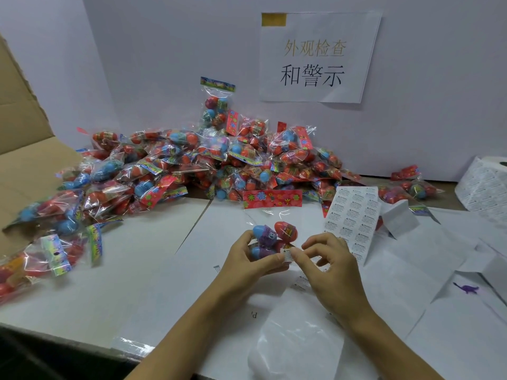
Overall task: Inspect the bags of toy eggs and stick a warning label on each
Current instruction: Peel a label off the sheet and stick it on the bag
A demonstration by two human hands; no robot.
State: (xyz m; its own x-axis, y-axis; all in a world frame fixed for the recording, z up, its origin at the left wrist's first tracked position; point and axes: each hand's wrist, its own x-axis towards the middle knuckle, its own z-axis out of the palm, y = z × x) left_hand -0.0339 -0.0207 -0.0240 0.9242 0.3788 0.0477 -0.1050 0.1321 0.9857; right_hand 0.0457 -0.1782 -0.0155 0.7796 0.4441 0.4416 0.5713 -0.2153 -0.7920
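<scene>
Two hands work at the middle of the white counter [153, 270]. The left hand [248, 260] curls its grip around a clear bag of toy eggs [274, 237], blue and red ones showing above the fingers. The right hand [327, 260] pinches a small warning label [288, 255] against the bag's lower edge. Just right lies a label sheet [352, 212]. Behind, a heap of bagged eggs [208, 165] spreads toward a cardboard box [24, 149].

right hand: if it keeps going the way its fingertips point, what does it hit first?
The right hand points left toward the bag of toy eggs gripped by the left hand. Its fingertip already seems to be at the small warning label on that bag; depth is unclear.
</scene>
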